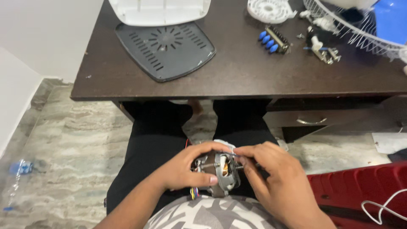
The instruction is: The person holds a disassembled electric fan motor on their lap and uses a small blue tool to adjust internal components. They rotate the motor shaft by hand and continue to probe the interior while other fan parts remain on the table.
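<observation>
Over my lap I hold a small electric fan motor (221, 169) with a metal frame, copper windings and coloured wires hanging below it. My left hand (188, 167) wraps around its left side and grips it. My right hand (271, 178) holds its right side, with thumb and fingers pinched at the motor's shaft and top edge. My legs in black trousers (157, 135) are beneath.
A dark wooden table (237, 72) stands ahead with a dark vented plastic cover (165, 48), a white housing (159, 10), a white round part (269, 9), a blue push-button switch block (273, 40), small loose parts (324, 48) and a white wire fan guard (356, 29). A red case (360, 191) lies at right.
</observation>
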